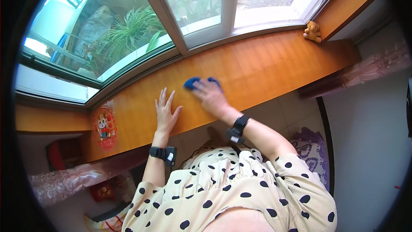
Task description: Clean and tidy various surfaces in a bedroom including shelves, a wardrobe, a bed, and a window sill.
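Observation:
A blue cloth (194, 82) lies bunched on the orange-brown wooden windowsill (253, 73), near its middle. My right hand (210, 96) presses down on it, the cloth showing past the fingertips on both sides; the hand is slightly blurred. To its left, my left hand (165, 114) rests on the wood with fingers stretched and spread, holding nothing. Each wrist wears a black strap with a small dark box.
Sliding window panes (193, 4) run along the sill's far side, with a green plant (133, 28) behind the glass. A small teddy bear (312, 32) sits at the right end. A red cartoon sticker (105, 129) marks the left end. Pink curtains (360, 71) hang below.

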The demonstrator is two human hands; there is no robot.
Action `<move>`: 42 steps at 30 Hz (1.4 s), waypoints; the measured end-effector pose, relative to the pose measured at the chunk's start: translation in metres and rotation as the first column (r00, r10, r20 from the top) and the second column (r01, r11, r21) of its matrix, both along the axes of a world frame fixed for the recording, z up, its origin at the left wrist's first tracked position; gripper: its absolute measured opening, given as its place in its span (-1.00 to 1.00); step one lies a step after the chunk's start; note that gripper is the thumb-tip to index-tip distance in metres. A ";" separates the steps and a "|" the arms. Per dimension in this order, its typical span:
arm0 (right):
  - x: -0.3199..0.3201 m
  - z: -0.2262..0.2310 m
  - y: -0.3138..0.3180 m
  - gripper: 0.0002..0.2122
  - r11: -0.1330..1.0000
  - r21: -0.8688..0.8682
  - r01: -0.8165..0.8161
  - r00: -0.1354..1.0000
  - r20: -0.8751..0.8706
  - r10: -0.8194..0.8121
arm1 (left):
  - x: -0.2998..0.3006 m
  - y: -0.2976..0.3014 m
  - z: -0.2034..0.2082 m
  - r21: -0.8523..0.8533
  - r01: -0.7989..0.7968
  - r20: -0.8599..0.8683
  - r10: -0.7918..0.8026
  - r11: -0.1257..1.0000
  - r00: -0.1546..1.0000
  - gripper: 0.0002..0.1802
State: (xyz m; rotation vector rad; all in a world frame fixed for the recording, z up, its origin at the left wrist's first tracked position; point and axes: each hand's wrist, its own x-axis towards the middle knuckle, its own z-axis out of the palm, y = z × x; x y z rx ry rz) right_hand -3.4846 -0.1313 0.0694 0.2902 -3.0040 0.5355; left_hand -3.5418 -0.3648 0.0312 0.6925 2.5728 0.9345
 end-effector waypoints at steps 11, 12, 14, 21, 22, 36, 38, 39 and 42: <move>0.044 0.035 0.247 -0.54 0.771 0.416 0.483 0.869 -0.114 -0.482 | -0.039 0.025 -0.023 -0.052 0.136 0.030 -0.134 0.989 0.990 -0.23; 0.056 0.026 0.294 -0.53 0.590 0.518 0.620 0.761 -0.213 -0.613 | -0.042 0.032 -0.022 -0.039 0.140 0.030 -0.139 0.989 0.990 -0.23; 0.043 0.007 0.318 -0.55 0.408 0.555 0.725 0.647 -0.343 -0.681 | -0.045 0.036 -0.022 -0.060 0.137 0.024 -0.135 0.989 0.991 -0.23; -0.092 -0.056 0.135 -0.64 0.960 0.129 0.247 0.966 -0.114 -0.233 | -0.046 0.060 -0.010 -0.152 0.106 0.027 -0.103 0.983 0.994 -0.23; -0.103 -0.054 0.108 -0.68 0.992 0.022 0.125 0.992 -0.023 -0.125 | -0.048 0.065 -0.007 -0.156 0.102 0.039 -0.097 0.982 0.995 -0.24; -0.070 0.045 0.443 -0.59 0.990 -0.050 0.132 0.986 0.110 -0.126 | 0.001 0.214 0.057 -0.307 -0.081 0.192 0.145 0.948 0.971 -0.15; -0.061 0.061 0.488 -0.61 0.978 0.058 0.199 0.977 0.069 -0.203 | 0.000 0.211 0.057 -0.317 -0.104 0.175 0.166 0.943 0.971 -0.14; -0.057 0.069 0.504 -0.61 0.965 0.097 0.243 0.967 0.061 -0.249 | 0.000 0.214 0.053 -0.319 -0.132 0.146 0.186 0.938 0.972 -0.12; -0.038 0.070 0.540 -0.59 0.928 0.187 0.321 0.943 0.024 -0.331 | 0.016 0.213 0.051 -0.324 -0.163 0.153 0.221 0.932 0.963 -0.10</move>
